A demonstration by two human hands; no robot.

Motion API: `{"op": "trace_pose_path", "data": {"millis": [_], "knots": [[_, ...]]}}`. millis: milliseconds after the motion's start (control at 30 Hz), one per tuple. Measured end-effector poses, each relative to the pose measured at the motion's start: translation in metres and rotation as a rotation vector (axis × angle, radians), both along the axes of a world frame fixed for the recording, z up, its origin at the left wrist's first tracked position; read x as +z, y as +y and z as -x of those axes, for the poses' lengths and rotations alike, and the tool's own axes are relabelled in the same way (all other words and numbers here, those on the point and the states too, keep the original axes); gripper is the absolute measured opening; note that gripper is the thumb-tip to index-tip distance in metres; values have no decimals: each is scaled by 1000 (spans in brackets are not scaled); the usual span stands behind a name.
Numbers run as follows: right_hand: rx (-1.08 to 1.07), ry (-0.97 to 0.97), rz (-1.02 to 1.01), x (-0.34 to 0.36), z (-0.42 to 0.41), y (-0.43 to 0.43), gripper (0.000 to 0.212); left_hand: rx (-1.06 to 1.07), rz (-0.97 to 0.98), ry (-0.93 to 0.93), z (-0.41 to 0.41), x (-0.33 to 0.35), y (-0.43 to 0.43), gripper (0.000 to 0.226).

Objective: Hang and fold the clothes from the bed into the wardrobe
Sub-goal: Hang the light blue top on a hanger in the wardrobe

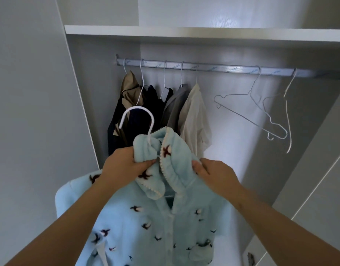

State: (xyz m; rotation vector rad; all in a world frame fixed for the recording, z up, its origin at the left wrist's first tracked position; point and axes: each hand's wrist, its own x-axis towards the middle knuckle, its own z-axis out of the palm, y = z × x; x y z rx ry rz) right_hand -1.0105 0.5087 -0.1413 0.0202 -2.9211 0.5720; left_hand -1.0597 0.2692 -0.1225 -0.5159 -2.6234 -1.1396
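The left hand (pixel 125 164) grips a bunched fold of the pale blue fleece top (pixel 155 227) at its collar, just under the white hanger hook (pixel 138 107), fingers curled into the cloth. The right hand (pixel 213 171) pinches the other side of the collar, thumb on top. Both sit at mid-frame, with the top hanging from them down to the bottom edge.

In the wardrobe behind, under the shelf (pixel 184 33), the rail (pixel 203 67) crosses the upper half of the frame. At its left end four or so clothes are hung close together: a tan one (pixel 128 85), a dark one (pixel 151 104), a grey one (pixel 174 104) and a cream shirt (pixel 196 116). Further right, two bare wire hangers (pixel 250 91) hang apart from them.

So part of the hanging looks done. The blue top seems to be on its hanger, though not yet on the rail. The bed is out of view, so what remains there cannot be told.

The top's long axis runs up and down the frame, collar up, hem below the bottom edge, buttoned front towards the camera. The hook stands above the collar, with its open end to the left.
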Motion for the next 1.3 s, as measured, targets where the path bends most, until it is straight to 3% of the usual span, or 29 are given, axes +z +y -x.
{"op": "trace_pose_path", "data": {"millis": [133, 233, 333, 433, 500, 600, 700, 733, 767, 833, 867, 933, 1000, 1167, 1300], "knots": [[98, 75, 16, -3, 2, -24, 43, -25, 89, 16, -2, -5, 16, 15], [32, 98, 130, -3, 4, -19, 44, -110, 126, -36, -1, -3, 17, 19], [-111, 83, 176, -7, 3, 3, 46, -116, 112, -46, 6, 11, 4, 9], [-262, 83, 202, -14, -1, 18, 49, 252, -226, -31, 23, 30, -20, 10], [-266, 80, 188, -20, -1, 12, 51, 329, -508, -162, 25, 36, -19, 13], [-252, 104, 229, -21, 2, -2, 54, 130, -853, -579, 5, 29, 25, 14], [-324, 126, 387, -13, -1, 9, 59, -228, -995, -712, -10, 20, 43, 7], [-342, 141, 443, -11, -3, 16, 61, -326, -967, -623, -9, 16, 39, 9], [-352, 154, 493, -9, -6, 21, 62, -349, -805, -390, -3, 12, 32, 11], [-348, 173, 559, -8, -11, 28, 62, -118, -122, 189, 13, 5, 19, 16], [-337, 177, 576, -8, -12, 28, 61, -40, 148, 318, 18, 4, 17, 20], [-327, 169, 599, -8, -14, 29, 58, -24, 414, 212, 20, 2, 22, 26], [-305, 135, 587, -10, -18, 31, 59, -42, 377, 80, 18, -3, 33, 35], [-113, -88, 532, -7, -26, 33, 28, 161, 173, 90, 9, -9, 65, 46], [-221, -89, 613, 1, -30, 44, 38, 154, 120, 74, 2, -10, 89, 43]]}}
